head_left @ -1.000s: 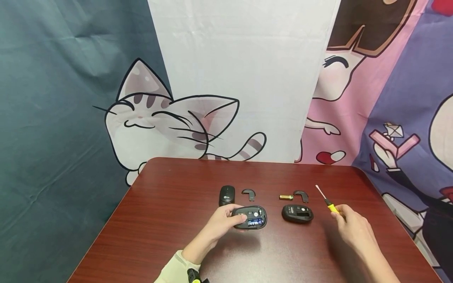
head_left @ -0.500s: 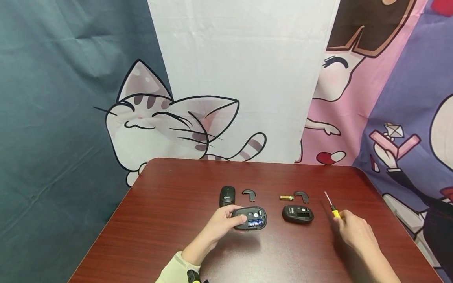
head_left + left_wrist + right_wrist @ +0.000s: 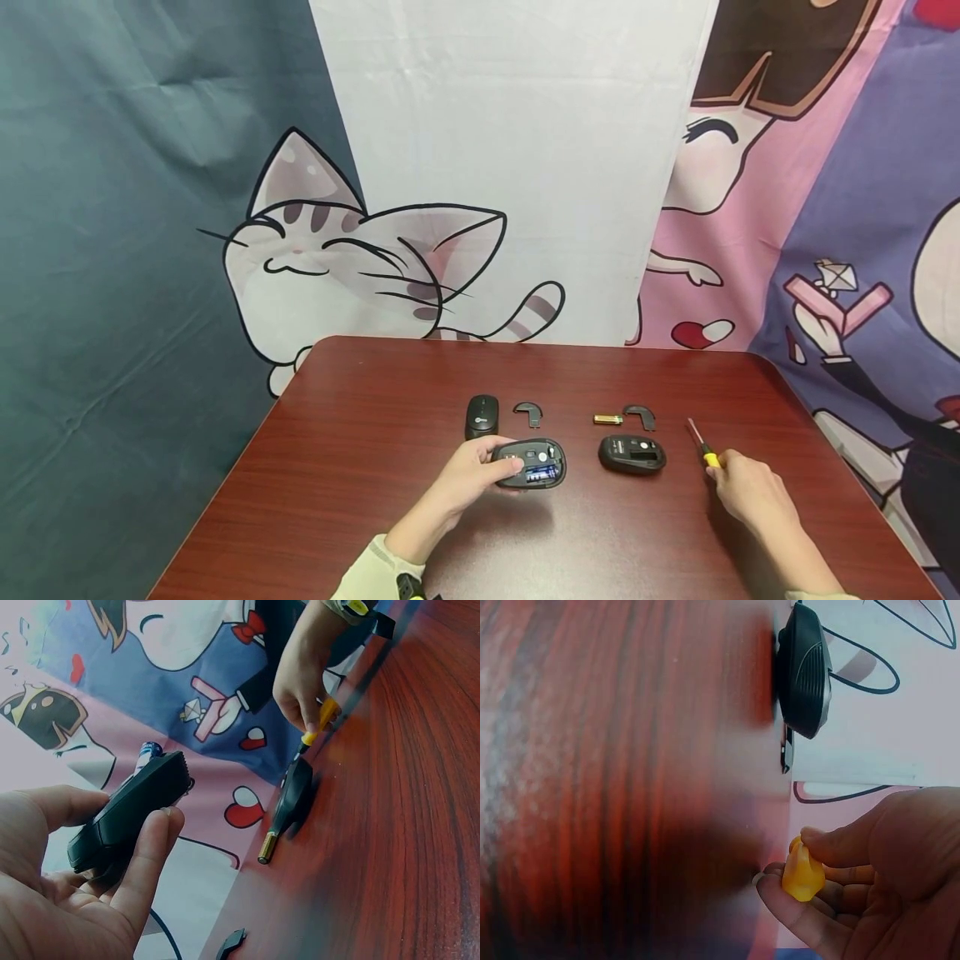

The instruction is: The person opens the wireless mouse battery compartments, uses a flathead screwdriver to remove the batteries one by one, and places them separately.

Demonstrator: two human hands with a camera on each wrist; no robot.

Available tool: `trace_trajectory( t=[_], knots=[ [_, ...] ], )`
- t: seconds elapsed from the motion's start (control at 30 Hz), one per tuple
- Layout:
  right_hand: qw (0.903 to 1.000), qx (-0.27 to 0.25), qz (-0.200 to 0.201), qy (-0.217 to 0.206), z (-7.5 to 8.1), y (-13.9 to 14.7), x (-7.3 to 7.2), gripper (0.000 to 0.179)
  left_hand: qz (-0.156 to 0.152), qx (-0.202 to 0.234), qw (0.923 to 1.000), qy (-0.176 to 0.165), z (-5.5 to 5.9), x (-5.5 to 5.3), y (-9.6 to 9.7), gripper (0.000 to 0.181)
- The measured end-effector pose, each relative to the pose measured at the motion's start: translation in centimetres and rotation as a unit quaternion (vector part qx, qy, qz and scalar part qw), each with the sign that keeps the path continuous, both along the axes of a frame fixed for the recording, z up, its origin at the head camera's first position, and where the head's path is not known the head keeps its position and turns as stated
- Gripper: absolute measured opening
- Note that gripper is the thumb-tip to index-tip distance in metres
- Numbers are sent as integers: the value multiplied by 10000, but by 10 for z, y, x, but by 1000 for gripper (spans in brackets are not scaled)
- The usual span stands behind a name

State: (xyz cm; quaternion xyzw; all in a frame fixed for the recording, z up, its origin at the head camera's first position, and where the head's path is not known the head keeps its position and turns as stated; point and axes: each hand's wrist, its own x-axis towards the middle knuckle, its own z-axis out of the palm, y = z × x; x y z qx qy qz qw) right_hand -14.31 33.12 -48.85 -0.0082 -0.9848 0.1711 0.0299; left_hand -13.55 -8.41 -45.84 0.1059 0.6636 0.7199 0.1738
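Backdrop [image 3: 517, 100]: printed cloth hanging at 12 o'clock, beyond far edge of table [image 3: 360, 433] (clock read from visible middle of that table). On cloth, grey-striped cartoon cat [image 3: 322, 283] toward 10 to 11 o'clock.

Table: reddish brown, wood-grained, rounded far corners. Carries loose parts between 10 and 3 o'clock.

Left hand [image 3: 471, 468]: at 9 o'clock, just left of middle, reaching in from 7. Fingers clamped on held mouse [image 3: 516, 477], thumb across underside. Pale sleeve [image 3: 367, 575] behind at 7 o'clock.

Right hand [image 3: 753, 492]: at 3 o'clock, well apart from left hand. Thumb and fingers together on yellow handle of screwdriver [image 3: 708, 459], in a pinch.

Held mouse: black, at middle, raised above table, underside up, bay open. Second mouse [image 3: 621, 454]: at 3 o'clock, lying underside up, bay open. Third mouse [image 3: 482, 410]: between 10 and 11 o'clock, top side up, just beyond left hand.

Screwdriver: shaft toward 11 o'clock from the grip. Cannot tell whether tip touches table.

Smallest: first curved piece [image 3: 533, 410], black, at 12 o'clock; second curved piece [image 3: 642, 412], black, at 2 o'clock. Gold battery [image 3: 607, 420], just beside second curved piece, also at 2. Blue battery [image 3: 542, 473] in bay of held mouse.
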Motion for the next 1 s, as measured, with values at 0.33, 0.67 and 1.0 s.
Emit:
trace_trajectory(
  t=[0.33,0.67,1.0],
  knots=[
    [10000,31,36,30,-2,0,-2,16,3,-24,10000,13,2,2,1,42],
    [9997,184,89,-105,0,-2,-3,17,18,-12,10000,-10,2,3,0,43],
    [9984,331,-2,-450,2,-5,-6,19,-50,-57,10000,10,2,3,-2,44]
  ],
)
